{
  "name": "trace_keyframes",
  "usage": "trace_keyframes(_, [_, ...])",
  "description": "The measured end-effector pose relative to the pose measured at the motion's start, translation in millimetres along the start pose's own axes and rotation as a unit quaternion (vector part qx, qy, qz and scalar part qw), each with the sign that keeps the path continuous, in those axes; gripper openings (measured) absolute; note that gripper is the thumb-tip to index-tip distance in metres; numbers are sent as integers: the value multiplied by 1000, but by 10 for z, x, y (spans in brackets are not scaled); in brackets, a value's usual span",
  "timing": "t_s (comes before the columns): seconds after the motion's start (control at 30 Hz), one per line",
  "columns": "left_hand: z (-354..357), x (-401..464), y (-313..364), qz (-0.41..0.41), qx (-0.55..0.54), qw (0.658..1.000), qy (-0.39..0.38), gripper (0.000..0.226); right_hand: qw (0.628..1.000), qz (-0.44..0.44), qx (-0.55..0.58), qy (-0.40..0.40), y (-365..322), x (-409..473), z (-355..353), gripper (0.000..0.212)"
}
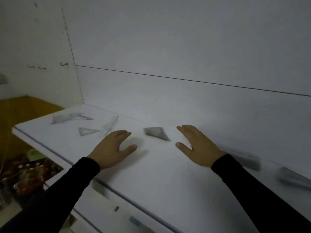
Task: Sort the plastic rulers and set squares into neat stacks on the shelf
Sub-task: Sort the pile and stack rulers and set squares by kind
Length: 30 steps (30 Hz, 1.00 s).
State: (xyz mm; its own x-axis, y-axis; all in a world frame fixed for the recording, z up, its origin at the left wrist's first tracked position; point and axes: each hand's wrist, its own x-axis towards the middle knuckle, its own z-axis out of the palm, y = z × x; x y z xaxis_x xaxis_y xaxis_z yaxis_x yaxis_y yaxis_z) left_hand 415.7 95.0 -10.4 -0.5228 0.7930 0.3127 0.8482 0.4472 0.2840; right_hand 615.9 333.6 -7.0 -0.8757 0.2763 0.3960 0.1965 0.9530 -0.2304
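On the white shelf (151, 174) a stack of clear set squares (156, 133) lies between my two hands. My left hand (112, 147) rests flat to its left, fingers apart, holding nothing. My right hand (197, 145) is flat to its right, also empty. A single small set square (87, 131) lies further left, beside a long clear ruler (110, 126) set at a slant. A loose pile of larger set squares (67, 117) sits at the shelf's far left. Two grey blurred stacks, one (247, 159) behind my right wrist and another (294, 178) at the right edge, look like rulers.
The white back panel (185, 98) rises right behind the shelf. A slotted upright (72, 52) marks the left corner. Below the shelf's left end are a yellow surface (25, 108) and colourful packaged goods (28, 172). A small price tag (134, 221) sits on the shelf's front edge.
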Motion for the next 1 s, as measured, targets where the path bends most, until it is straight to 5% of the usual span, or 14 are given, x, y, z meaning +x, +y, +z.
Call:
trace_keyframes(0.17, [-346,-235,-637,-34,25,998,45,99,1000,-13,15,-10,-508,337,273,85])
trace_keyframes(0.33, [-747,-485,-1361,-65,41,995,69,105,999,-27,33,9,-1136,733,589,65])
trace_keyframes(0.43, [-927,-595,-1836,-84,48,992,79,101,1000,-27,11,-5,-1512,1017,836,75])
trace_keyframes(1.0, [-1275,-281,-3773,-87,52,995,16,85,997,-24,2,-74,-2779,2824,2108,57])
